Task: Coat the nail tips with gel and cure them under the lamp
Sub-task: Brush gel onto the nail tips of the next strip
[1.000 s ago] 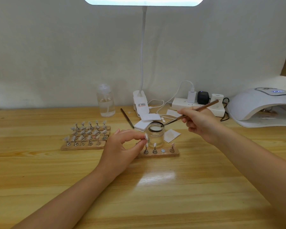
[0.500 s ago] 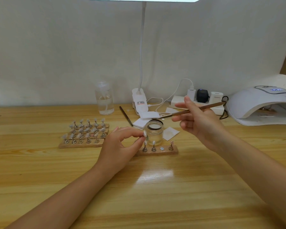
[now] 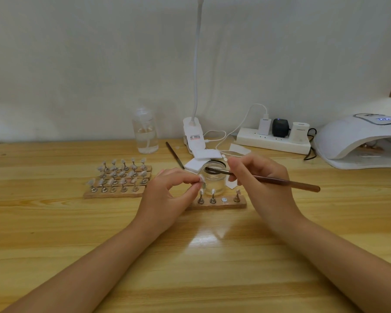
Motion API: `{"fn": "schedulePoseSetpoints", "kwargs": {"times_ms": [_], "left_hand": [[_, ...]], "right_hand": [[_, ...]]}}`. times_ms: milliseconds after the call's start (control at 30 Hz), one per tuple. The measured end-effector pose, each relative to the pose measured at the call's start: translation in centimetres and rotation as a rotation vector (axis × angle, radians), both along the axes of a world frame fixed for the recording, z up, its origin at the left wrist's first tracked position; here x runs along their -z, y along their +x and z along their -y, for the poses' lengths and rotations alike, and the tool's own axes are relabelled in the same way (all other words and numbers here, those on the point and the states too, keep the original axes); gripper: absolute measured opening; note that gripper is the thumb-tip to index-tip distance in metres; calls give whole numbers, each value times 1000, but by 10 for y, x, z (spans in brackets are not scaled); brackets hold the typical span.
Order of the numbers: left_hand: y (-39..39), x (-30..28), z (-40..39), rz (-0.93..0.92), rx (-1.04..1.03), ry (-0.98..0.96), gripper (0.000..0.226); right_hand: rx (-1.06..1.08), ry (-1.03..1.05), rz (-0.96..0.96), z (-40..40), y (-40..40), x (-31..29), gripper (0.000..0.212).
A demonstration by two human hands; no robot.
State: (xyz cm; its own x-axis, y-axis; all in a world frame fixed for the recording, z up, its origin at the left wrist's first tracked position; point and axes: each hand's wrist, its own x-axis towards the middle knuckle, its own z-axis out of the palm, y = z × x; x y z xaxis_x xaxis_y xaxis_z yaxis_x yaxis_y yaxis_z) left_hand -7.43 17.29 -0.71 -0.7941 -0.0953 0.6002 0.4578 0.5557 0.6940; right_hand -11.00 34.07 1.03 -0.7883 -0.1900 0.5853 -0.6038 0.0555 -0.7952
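The nail tip (image 3: 201,178) sat pinched between the thumb and forefinger of my left hand (image 3: 167,195), just left of the gel jar (image 3: 213,177) and above the left end of the small wooden stand (image 3: 219,204); it was so small and pale, and so covered by my fingers (image 3: 191,180), that I could hardly make out its shape or whether any gel lay on it. My other left fingers were curled under the palm, out of sight. My right hand (image 3: 264,184) gripped the brush (image 3: 280,182) near its front, handle pointing out to the right, dark tip reaching over the open mouth of the jar; whether the bristles touched the gel or the rim I could not tell. The jar stood on the desk (image 3: 54,222) just behind the small stand, whose pegs partly overlapped it; the jar hid part of the white pads (image 3: 203,160) behind. On the stand, one spot showed only a flat disc, and the tips on the remaining pegs were too small to read. To the left, well apart, the larger stand (image 3: 120,177) carried rows of blurry tips. Further back stood a clear bottle (image 3: 146,134), a second brush (image 3: 174,158), the clamp of a desk lamp (image 3: 194,136) whose head was cut off at the top, and a power strip (image 3: 273,141). The curing lamp (image 3: 359,141) lay at the right edge, cut off, its inside dim.
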Motion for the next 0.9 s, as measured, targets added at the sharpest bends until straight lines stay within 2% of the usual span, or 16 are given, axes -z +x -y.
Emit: {"fn": "schedulePoseSetpoints", "kwargs": {"times_ms": [267, 433, 667, 800, 900], "left_hand": [[-1, 3, 2, 1, 10, -11, 26], [-1, 3, 2, -5, 8, -37, 24], [-1, 3, 1, -18, 12, -43, 27], [-1, 2, 0, -12, 7, -43, 28], [0, 2, 1, -1, 9, -35, 27]], "right_hand": [[4, 140, -120, -1, 5, 7, 10], [17, 159, -206, 1, 5, 10, 27], [43, 177, -228, 4, 2, 12, 25], [33, 184, -261, 3, 2, 13, 34], [20, 174, -293, 3, 2, 13, 30]]}}
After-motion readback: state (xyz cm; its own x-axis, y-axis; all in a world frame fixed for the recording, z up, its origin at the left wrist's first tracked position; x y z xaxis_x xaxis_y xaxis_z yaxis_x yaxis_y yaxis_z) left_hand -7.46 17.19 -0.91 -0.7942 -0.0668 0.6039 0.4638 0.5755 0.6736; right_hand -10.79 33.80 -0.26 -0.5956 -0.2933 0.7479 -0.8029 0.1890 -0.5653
